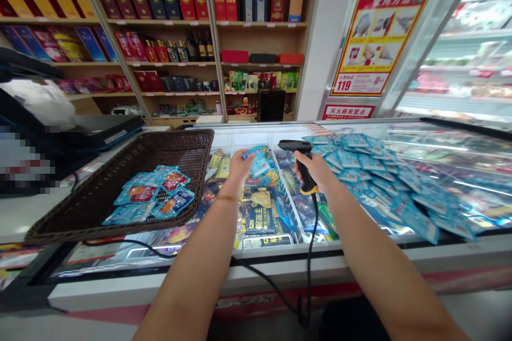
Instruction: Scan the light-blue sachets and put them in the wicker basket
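Note:
My left hand (240,165) grips a light-blue snack packet (259,162) by its left end, above the glass top of a chest freezer. In my right hand (312,168) is a black barcode scanner (296,146) with a yellow-trimmed handle base, its head turned left toward the packet. A black cable (311,256) drops from the scanner past the freezer's front edge. To the left, a brown wicker basket (120,152) holds several blue packets (138,194), some with red or dark labels. A large heap of similar blue packets (372,170) spreads across the glass on the right.
Wrapped frozen goods (260,210) show through the glass between my arms. A dark countertop machine (100,130) stands behind the basket. Shelves of boxed goods (160,0) line the back wall, beside a red and yellow poster (376,26). A lit display case (476,58) stands far right.

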Demonstrator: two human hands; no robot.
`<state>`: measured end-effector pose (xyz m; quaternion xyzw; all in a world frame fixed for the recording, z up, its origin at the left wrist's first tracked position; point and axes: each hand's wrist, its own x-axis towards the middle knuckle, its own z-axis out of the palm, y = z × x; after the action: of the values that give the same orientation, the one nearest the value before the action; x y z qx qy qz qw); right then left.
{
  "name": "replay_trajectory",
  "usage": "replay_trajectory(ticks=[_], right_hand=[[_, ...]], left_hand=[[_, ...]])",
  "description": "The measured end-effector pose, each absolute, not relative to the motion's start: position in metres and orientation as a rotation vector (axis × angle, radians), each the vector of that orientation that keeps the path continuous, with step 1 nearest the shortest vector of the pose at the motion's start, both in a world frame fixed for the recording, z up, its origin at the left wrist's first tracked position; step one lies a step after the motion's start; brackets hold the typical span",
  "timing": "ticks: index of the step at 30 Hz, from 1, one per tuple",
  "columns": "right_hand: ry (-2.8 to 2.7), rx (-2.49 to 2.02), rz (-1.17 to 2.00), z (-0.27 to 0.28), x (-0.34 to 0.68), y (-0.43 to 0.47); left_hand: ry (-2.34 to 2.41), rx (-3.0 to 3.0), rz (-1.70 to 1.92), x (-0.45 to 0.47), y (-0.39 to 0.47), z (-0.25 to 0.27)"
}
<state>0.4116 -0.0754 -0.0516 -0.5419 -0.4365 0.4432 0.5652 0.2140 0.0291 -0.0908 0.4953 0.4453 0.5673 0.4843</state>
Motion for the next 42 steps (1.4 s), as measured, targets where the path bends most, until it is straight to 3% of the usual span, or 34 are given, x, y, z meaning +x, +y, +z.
replay_trajectory(ticks=[9,42], right_hand=[[-1.384,-1.31,1.068,-0.062,0.401,-0.082],[-1.49,-1.347,1.018,-0.064,0.403,-0.079]], left_hand=[[1.042,1.064,1.421,0.212,0.032,-0.105],[0.873,1.031,1.529,0.21,0.035,-0.107]])
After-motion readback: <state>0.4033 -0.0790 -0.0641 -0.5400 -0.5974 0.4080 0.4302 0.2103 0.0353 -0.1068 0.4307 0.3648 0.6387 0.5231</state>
